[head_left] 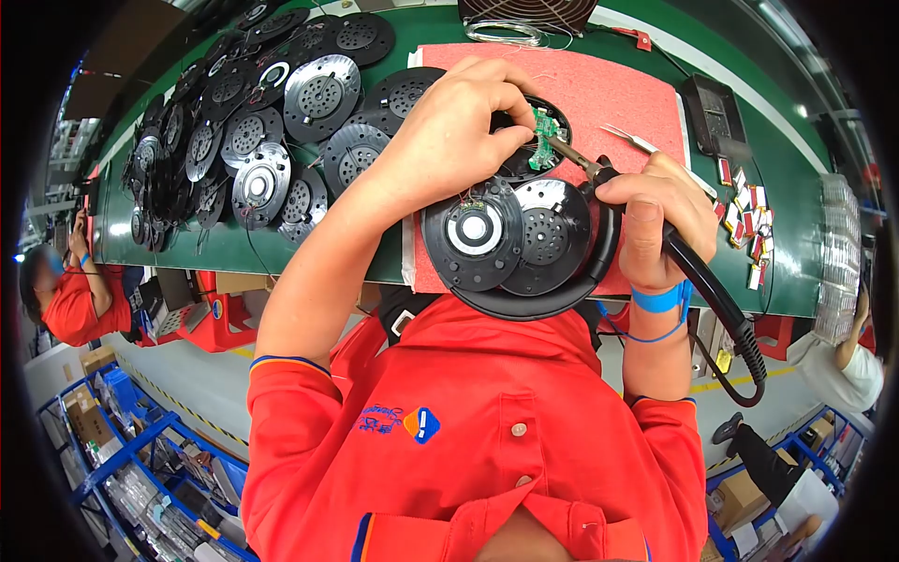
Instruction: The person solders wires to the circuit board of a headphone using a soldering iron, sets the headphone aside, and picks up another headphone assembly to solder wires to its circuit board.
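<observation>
My right hand is wrapped round the handle of a soldering iron. Its tip points left, right at a green circuit board seated in a black round ear cup. Over the cup's left edge, my left hand has thumb and fingers pinched together beside the board; what they pinch is too small to make out. A pair of tweezers juts out by my right fingers. Below the hands, a black disc with a white ring and a perforated speaker disc lie against a black headband.
A pink foam mat covers part of the green table. Many black speaker discs are heaped at left. On the right are small red-and-white parts, a black tray and stacked clear trays. The iron's black cable loops beside my wrist.
</observation>
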The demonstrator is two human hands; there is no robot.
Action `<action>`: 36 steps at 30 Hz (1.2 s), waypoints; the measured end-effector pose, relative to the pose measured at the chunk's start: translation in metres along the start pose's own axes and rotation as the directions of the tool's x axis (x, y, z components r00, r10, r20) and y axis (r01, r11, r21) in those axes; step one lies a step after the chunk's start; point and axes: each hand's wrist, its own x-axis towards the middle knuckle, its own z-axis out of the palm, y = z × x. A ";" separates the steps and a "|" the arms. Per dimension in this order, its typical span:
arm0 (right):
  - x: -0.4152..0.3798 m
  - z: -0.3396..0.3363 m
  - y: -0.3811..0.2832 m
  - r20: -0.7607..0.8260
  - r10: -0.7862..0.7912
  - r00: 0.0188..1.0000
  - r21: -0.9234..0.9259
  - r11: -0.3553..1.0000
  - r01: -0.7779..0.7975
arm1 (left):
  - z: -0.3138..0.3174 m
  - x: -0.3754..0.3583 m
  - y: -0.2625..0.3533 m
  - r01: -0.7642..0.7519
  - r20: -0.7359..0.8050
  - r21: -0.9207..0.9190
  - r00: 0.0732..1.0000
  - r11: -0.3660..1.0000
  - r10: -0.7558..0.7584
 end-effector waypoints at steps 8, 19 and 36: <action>0.001 0.000 0.001 0.028 0.006 1.000 -0.020 1.000 -0.005 | 0.002 -0.001 0.001 -0.060 -0.067 0.003 0.996 0.998 0.060; -0.001 0.000 0.002 -0.030 -0.013 0.999 0.010 1.000 0.013 | 0.002 -0.002 -0.001 -0.047 -0.058 0.005 0.997 0.999 0.047; 0.000 0.001 0.001 0.004 -0.003 1.000 -0.008 1.000 0.003 | 0.003 -0.001 -0.004 -0.040 -0.016 -0.015 0.999 0.999 0.039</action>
